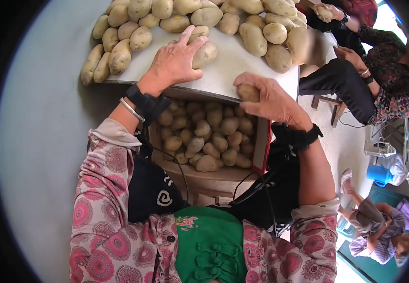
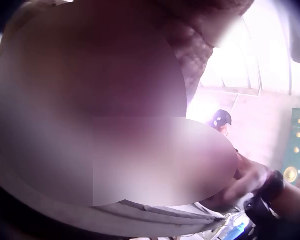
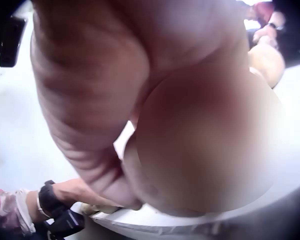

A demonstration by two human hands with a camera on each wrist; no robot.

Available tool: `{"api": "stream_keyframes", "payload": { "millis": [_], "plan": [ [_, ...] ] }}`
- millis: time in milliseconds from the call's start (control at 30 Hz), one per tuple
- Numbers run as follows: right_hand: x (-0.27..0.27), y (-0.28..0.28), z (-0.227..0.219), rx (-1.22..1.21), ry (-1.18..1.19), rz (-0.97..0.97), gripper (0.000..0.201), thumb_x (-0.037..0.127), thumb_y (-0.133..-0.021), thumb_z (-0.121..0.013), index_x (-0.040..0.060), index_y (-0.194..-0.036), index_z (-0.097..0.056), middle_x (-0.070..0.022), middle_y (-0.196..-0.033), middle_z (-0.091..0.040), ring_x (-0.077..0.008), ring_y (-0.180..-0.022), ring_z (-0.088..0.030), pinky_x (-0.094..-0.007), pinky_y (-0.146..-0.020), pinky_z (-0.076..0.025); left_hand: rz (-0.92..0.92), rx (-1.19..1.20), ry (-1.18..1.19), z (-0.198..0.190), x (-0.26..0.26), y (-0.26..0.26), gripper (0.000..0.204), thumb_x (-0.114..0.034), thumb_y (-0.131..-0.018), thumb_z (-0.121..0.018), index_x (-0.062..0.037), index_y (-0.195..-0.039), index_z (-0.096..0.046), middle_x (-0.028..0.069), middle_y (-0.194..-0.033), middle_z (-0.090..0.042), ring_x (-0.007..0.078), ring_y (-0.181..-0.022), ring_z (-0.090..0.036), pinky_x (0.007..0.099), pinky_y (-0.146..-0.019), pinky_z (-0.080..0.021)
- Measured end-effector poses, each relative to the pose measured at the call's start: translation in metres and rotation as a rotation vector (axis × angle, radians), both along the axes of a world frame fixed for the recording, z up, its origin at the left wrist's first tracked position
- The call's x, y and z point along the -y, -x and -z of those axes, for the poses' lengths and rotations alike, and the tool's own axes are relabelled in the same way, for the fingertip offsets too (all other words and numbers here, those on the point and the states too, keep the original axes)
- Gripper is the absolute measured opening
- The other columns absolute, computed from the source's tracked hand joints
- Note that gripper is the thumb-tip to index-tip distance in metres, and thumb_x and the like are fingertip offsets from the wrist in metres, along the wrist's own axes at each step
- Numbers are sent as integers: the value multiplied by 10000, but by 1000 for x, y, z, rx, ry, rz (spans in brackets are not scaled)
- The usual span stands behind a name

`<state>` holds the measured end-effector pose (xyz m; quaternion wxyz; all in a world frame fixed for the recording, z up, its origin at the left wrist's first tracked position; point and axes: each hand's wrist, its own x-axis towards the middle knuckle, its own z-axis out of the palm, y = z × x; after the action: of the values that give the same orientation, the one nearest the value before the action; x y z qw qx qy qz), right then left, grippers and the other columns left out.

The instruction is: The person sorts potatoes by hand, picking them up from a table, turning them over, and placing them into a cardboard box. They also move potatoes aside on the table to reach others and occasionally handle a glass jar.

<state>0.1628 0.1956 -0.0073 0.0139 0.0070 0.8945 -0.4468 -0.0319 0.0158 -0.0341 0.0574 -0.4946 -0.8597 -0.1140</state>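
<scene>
In the head view, my left hand (image 1: 171, 63) is over the white tabletop (image 1: 176, 81), fingers spread. A pale potato (image 1: 206, 54) lies between its index finger and thumb, and another potato (image 1: 200, 33) sits just beyond the fingertips. My right hand (image 1: 273, 100) grips a brownish potato (image 1: 248, 93) at the table's near edge, above a box. In the right wrist view, curled fingers (image 3: 97, 165) press against that potato (image 3: 147, 192), part of which is blurred. The left wrist view is mostly blurred. Many potatoes (image 1: 202, 128) fill the cardboard box (image 1: 200, 170) below the edge.
A heap of potatoes (image 1: 174, 22) covers the far side of the table, with more on the right (image 1: 275, 33). Another person (image 1: 383, 70) sits at the right, beside the table. Farther off are a seated person (image 1: 379, 226) and a blue jug (image 1: 379, 174).
</scene>
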Motion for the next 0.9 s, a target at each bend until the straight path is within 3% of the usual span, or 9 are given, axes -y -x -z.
{"api": "stream_keyframes", "payload": {
  "millis": [67,233,300,433,467,600,733,833,900],
  "plan": [
    [15,-4,-2,141,386,-132,316,90,-709,-625,44,-1015,-558,-23,-710,-468,-103,-688,-452,-248,-644,-430,29,11,-23,2,4,2,746,-316,-621,-676,-191,-1324,-461,218,-1451,-343,405,-1002,-610,461,-868,-513],
    [18,-17,14,310,128,-386,285,137,-738,-615,19,-996,-587,-58,-718,-545,-153,-709,-525,-286,-669,-458,14,31,20,-4,3,-1,732,-248,-649,-663,-195,-1339,-425,218,-1460,-329,416,-1067,-571,453,-895,-502],
    [19,-21,22,255,-10,-333,267,138,-768,-661,18,-1001,-608,-25,-801,-564,-115,-773,-520,-273,-721,-458,15,31,17,-5,3,-2,733,-249,-652,-669,-195,-1341,-425,218,-1464,-322,414,-1067,-572,452,-897,-501],
    [16,-15,-1,374,236,-39,137,83,-860,-617,-6,-964,-620,-36,-855,-641,-75,-779,-562,-234,-722,-472,34,27,3,-3,4,0,742,-269,-663,-685,-197,-1352,-420,213,-1476,-298,407,-1062,-576,456,-897,-502],
    [16,-10,6,207,468,-31,129,96,-864,-651,-19,-917,-625,-3,-803,-624,-53,-763,-557,-221,-669,-461,17,53,29,-6,4,-2,765,-282,-657,-701,-203,-1362,-416,205,-1486,-281,408,-1061,-576,462,-898,-500],
    [1,4,-5,-10,639,180,102,86,-884,-666,14,-939,-619,21,-853,-624,-44,-792,-558,-204,-718,-463,33,120,54,-14,4,-1,842,-309,-632,-741,-210,-1388,-385,200,-1488,-272,421,-1073,-564,471,-907,-487],
    [-1,24,4,-122,623,284,197,61,-846,-693,21,-1019,-609,-1,-927,-628,-73,-833,-575,-232,-723,-474,85,196,-40,-20,10,2,957,-401,-645,-766,-143,-1440,-300,215,-1483,-287,435,-1213,-461,472,-1008,-397],
    [16,44,21,-289,387,338,428,83,-773,-746,75,-1172,-591,-36,-1123,-583,-124,-973,-564,-252,-731,-490,99,210,-87,-19,16,3,900,-428,-725,-719,-114,-1449,-286,230,-1470,-318,424,-1294,-384,454,-1062,-332],
    [23,51,30,-371,94,257,603,133,-721,-763,80,-1272,-522,-173,-1258,-524,-320,-1169,-521,-383,-972,-447,196,239,-245,-21,19,6,762,-412,-833,-627,-50,-1431,-321,256,-1439,-358,403,-1337,-340,442,-1089,-290]
  ]
}}
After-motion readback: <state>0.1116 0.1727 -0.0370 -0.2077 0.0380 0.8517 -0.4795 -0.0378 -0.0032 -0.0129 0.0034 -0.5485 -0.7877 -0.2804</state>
